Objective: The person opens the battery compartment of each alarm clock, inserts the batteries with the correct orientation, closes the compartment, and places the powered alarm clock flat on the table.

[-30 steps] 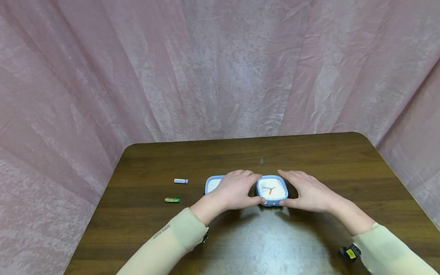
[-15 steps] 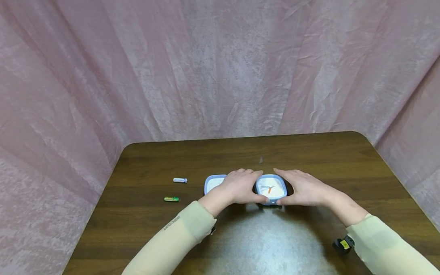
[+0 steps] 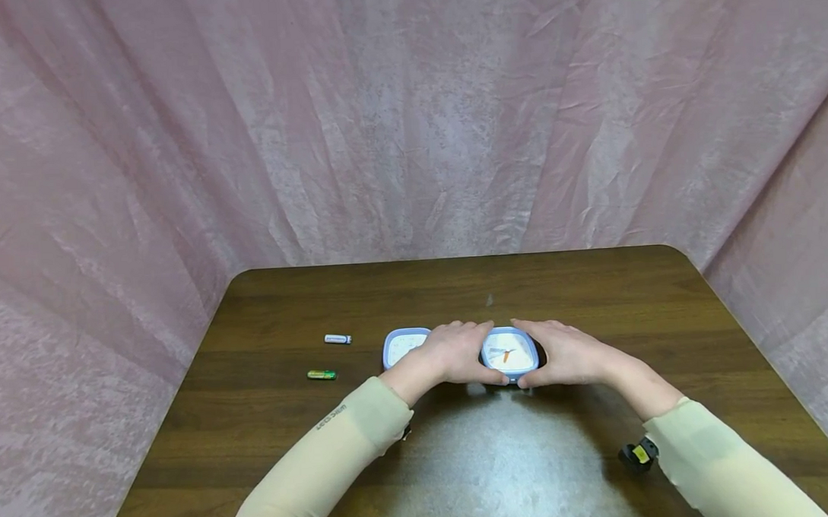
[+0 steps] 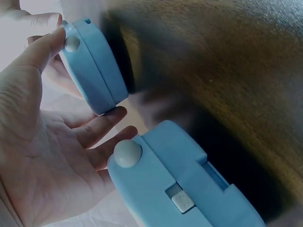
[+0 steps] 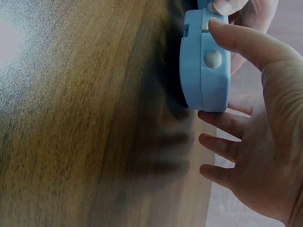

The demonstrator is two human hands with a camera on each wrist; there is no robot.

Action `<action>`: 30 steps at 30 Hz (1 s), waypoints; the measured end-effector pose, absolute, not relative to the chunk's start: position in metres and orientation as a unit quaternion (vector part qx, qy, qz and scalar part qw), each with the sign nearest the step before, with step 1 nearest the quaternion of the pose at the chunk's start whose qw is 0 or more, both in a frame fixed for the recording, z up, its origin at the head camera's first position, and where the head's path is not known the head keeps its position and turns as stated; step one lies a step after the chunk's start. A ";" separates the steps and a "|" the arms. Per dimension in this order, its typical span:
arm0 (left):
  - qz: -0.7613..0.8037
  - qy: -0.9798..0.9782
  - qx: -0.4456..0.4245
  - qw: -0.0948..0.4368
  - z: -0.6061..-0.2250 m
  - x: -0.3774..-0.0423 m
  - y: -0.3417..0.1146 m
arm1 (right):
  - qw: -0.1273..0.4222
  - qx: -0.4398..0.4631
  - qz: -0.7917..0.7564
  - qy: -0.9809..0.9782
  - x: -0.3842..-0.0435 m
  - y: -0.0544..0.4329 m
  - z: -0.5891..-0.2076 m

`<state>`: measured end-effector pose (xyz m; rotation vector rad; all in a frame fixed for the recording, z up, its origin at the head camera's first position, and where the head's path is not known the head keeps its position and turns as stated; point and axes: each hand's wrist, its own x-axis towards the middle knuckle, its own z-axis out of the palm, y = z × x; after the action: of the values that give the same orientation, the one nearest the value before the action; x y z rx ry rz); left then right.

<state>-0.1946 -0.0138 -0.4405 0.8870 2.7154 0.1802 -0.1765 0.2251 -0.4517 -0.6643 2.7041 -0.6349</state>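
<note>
A blue square alarm clock (image 3: 509, 351) with a white dial and orange hand lies face up between both hands. My left hand (image 3: 458, 353) grips its left side, thumb at the near edge beside a round white button. From the other side my right hand (image 3: 571, 353) holds it; in the right wrist view the thumb (image 5: 246, 40) lies near a small switch and a fingertip meets the far edge. Under the left wrist sits a second blue alarm clock (image 3: 402, 346), partly hidden. The left wrist view shows this second clock (image 4: 184, 182) below the palm, its button and slider visible.
Left of the clocks, two loose batteries lie on the wooden table (image 3: 269, 431): a white one (image 3: 338, 339) farther back and a green one (image 3: 321, 374) nearer. A pink curtain (image 3: 409, 122) hangs behind the table's far edge.
My right hand has shifted slightly left and closed in on the clock. The left thumb has slid a little right along its near edge. The batteries and second clock stay put.
</note>
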 end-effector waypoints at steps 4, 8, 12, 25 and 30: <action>0.065 0.941 0.300 0.140 -0.441 -0.194 -0.012 | 0.137 -0.230 -0.224 0.937 -0.177 0.225 -0.454; 0.068 0.943 0.295 0.142 -0.443 -0.194 -0.011 | 0.130 -0.233 -0.225 0.937 -0.177 0.225 -0.457; 0.073 0.943 0.293 0.142 -0.444 -0.193 -0.010 | 0.125 -0.235 -0.227 0.937 -0.177 0.225 -0.460; 0.089 0.942 0.298 0.124 -0.447 -0.194 -0.009 | 0.122 -0.227 -0.264 0.930 -0.177 0.225 -0.465; 0.089 0.943 0.300 0.115 -0.448 -0.194 -0.010 | 0.117 -0.223 -0.274 0.928 -0.177 0.225 -0.466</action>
<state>-0.1940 -0.0105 -0.4482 0.8776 2.7626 0.2600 -0.1775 0.2247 -0.4664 -0.6533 2.7158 -0.8018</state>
